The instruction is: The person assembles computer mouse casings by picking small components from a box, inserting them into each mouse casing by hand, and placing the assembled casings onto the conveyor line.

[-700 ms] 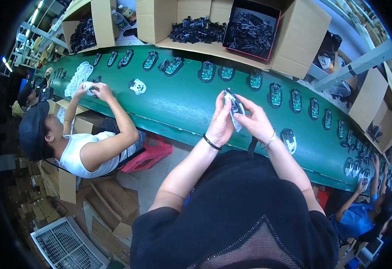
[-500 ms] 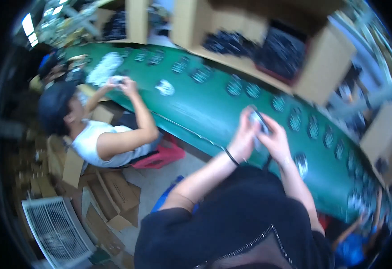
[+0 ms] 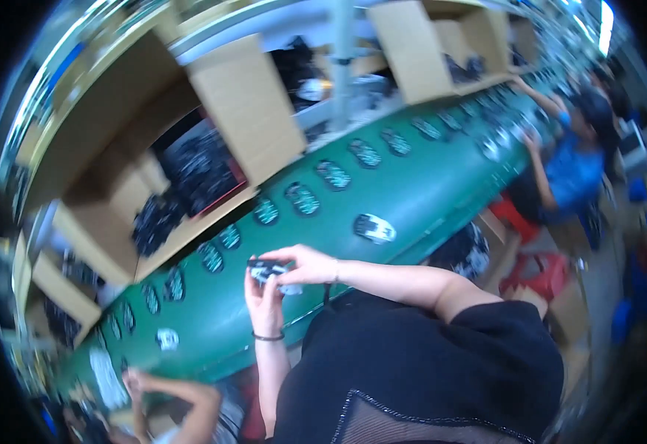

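Observation:
Above the green conveyor belt, both my hands hold one small black-and-white rounded casing (image 3: pixel 266 269), which looks like a computer mouse; blur hides its details. My left hand (image 3: pixel 265 307), with a dark band at the wrist, grips it from below and the left side. The fingers of my right hand (image 3: pixel 302 265) close on it from the right. On the belt beyond lies a row of dark oval casings with greenish insides, the nearest being one casing (image 3: pixel 265 211). A white-and-black casing (image 3: pixel 374 229) lies apart, to the right of my hands.
An open cardboard box (image 3: pixel 223 111) with dark parts stands behind the belt (image 3: pixel 427 211). A grey post (image 3: pixel 342 74) rises beyond it. One co-worker in blue (image 3: pixel 575 174) sits at the right; another's arm (image 3: pixel 190 399) reaches in at lower left. A red stool (image 3: pixel 538 275) stands at right.
My view has swung to the right, bringing the blue-clad co-worker fully in and shifting the other one to the lower left. Both my hands still hold the casing, now seen turned.

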Demonstrator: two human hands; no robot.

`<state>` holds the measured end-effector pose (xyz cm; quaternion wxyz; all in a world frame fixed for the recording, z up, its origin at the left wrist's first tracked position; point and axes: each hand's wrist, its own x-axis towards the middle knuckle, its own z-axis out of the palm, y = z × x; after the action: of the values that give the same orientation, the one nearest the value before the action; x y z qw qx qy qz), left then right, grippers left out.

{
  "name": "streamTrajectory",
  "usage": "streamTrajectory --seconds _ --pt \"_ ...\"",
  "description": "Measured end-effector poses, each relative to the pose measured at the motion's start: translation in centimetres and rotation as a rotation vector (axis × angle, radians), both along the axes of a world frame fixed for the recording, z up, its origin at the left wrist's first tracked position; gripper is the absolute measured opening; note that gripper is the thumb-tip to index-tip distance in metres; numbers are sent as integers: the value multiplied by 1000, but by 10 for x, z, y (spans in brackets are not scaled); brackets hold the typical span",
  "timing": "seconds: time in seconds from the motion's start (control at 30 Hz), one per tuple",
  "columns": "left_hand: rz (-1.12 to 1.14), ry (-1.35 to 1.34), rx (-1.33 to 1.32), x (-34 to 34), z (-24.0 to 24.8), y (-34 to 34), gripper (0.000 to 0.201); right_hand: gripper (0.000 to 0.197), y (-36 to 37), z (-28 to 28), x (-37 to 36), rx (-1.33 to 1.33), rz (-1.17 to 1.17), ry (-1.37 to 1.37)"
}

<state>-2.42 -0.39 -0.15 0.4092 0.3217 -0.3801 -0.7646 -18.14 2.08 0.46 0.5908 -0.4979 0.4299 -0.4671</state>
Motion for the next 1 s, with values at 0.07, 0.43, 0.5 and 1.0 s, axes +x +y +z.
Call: streamTrajectory --seconds 0.07,0.43,0.5,1.0 --pt "-122 16 72 -21 -10 -3 55 53 16 -1 -21 -76 -107 106" --pt "-351 -85 64 -99 -38 29 66 60 93 -25 -78 152 -367 -109" --pt "-305 -103 -13 -109 -43 36 63 58 99 -31 -83 151 -411 -109" --pt "-228 -314 463 -109 -75 22 25 50 163 -123 -322 201 -1189 950"
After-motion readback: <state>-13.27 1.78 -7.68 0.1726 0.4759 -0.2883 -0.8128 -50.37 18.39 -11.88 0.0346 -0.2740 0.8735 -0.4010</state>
